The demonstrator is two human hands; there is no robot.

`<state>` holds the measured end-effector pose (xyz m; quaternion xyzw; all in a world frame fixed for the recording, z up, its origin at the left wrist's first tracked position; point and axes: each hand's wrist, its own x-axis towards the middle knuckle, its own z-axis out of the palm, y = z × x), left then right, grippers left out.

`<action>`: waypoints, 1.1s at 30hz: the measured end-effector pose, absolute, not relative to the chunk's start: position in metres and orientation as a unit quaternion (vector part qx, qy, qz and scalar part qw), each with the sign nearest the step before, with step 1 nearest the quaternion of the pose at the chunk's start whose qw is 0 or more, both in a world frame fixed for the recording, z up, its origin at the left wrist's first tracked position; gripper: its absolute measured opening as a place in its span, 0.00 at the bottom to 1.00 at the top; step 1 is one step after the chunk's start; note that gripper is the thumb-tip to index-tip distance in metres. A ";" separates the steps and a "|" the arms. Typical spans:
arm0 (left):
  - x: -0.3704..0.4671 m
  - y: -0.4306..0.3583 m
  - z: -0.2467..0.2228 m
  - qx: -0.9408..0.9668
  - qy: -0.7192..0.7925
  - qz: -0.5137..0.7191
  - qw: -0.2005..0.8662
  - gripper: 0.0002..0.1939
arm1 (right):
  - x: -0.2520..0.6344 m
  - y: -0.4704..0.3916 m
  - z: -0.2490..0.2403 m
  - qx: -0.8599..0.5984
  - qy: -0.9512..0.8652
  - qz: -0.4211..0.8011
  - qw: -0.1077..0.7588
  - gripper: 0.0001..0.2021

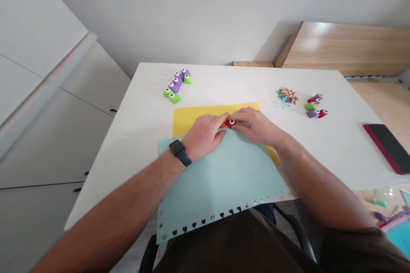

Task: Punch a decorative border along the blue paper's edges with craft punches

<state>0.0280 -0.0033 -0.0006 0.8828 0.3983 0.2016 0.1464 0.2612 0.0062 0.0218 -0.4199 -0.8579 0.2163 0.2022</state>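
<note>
A small red punch with a white and black eye sits between my hands, at the far edge of the light blue sheet. My left hand touches its left side with the fingertips, the thumb lying apart on the sheet. From the right, my right hand grips the punch between finger and thumb. Beneath the blue sheet lies a yellow sheet, showing at the back and right. Heart-shaped holes run along the blue sheet's near edge.
Several purple and green punches stand at the back left of the white table. Colourful paper bits lie at the right, beside more punches. A black and red flat object rests at the right edge.
</note>
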 end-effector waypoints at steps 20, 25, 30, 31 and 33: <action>0.028 -0.004 0.000 0.879 0.405 0.206 0.145 0.25 | 0.261 0.006 0.021 -0.435 -0.852 0.213 0.200 0.14; 0.028 -0.004 0.001 0.878 0.403 0.207 0.155 0.25 | 0.260 0.006 0.019 -0.441 -0.846 0.215 0.207 0.14; 0.028 -0.004 0.001 0.877 0.400 0.211 0.162 0.24 | 0.258 0.006 0.020 -0.453 -0.842 0.210 0.207 0.13; 0.028 -0.004 0.001 0.877 0.400 0.211 0.162 0.24 | 0.258 0.006 0.020 -0.454 -0.841 0.208 0.207 0.13; 0.028 -0.003 0.001 0.877 0.400 0.211 0.161 0.24 | 0.258 0.005 0.020 -0.456 -0.842 0.204 0.203 0.13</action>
